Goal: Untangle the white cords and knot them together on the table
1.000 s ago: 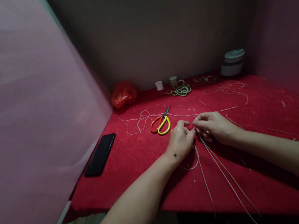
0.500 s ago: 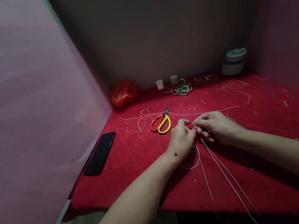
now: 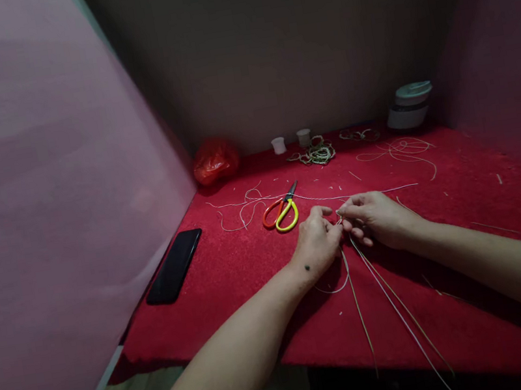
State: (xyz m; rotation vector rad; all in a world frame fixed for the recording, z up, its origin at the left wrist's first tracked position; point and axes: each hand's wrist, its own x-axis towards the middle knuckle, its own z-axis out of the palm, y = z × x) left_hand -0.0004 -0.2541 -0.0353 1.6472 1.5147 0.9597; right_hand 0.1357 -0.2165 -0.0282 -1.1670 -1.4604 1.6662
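Over the red cloth, my left hand pinches thin cords between thumb and fingers. My right hand meets it fingertip to fingertip and grips the same cords close to where they join. Their white and tan ends trail down past the table's front edge, and one strand makes a small loop below my left wrist. The knotted part is mostly covered by my fingers. Left of my hands lie scissors with one red and one yellow handle.
A black phone lies at the left edge. Behind are a red plastic bag, two small white spools, a braided cord bundle and a white container with a pale green top. Loose cord and scraps dot the red cloth.
My right hand has shifted very slightly, its fingertips a little higher at the cords. My left hand keeps nearly the same pose, and the objects around stay put.
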